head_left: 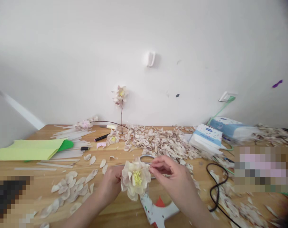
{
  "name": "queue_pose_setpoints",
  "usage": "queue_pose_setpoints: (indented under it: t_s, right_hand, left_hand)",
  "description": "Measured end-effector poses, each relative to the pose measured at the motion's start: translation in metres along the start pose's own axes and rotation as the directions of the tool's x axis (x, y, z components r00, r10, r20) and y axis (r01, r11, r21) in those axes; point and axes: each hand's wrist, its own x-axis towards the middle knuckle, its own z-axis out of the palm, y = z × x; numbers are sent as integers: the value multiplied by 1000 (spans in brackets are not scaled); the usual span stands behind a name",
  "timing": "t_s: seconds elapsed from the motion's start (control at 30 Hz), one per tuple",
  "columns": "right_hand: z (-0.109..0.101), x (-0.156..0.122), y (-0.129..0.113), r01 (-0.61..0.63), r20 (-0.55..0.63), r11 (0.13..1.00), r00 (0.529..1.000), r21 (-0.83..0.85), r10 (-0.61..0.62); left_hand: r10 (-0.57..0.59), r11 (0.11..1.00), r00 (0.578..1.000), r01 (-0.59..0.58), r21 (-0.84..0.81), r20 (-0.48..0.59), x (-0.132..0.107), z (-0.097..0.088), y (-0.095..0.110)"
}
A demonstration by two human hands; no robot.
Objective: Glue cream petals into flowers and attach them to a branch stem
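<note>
A cream artificial flower (135, 178) with a yellow centre faces me in the middle of the head view. My left hand (113, 178) is closed on it from behind, with the fingertips partly hidden by petals. At the flower's right edge, my right hand (169, 171) pinches a petal between thumb and fingers. Just below the flower lies a white hot glue gun (155, 210) with a red trigger, partly covered by my right forearm. Scissor-like metal loops (146, 156) show behind the hands. Loose petals (71, 188) lie on the table left of my left hand.
A large petal heap (158, 141) spreads along the back. Finished flowers on a stem (122, 109) lean at the wall. Tissue packs (207, 136) and a black cable (214, 190) are right. Yellow-green paper (27, 149), glue sticks (68, 153) and a marker (101, 137) lie left.
</note>
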Motion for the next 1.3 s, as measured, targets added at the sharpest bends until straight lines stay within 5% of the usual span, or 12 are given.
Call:
queue_pose_setpoints:
  t_s: [0.23,0.5,0.8,1.13,1.3]
  right_hand:
    - [-1,2,2,-31,135,995,991,97,18]
    - [-1,4,6,-72,152,987,987,144,50]
    - [-6,2,0,156,127,988,980,-25,-151]
    - [-20,9,9,138,-11,989,990,-49,-139]
    - [-18,14,9,339,78,925,941,-168,-331]
  left_hand:
    - [8,1000,998,-7,-18,66,1,0,0]
    - [-3,1000,998,5,-29,67,1,0,-1]
    - [-22,999,998,23,-23,52,0,-1,-2]
    - [-78,995,997,78,-59,5,-4,-9,-14]
    - [-165,986,979,163,-27,-122,-13,-20,-16]
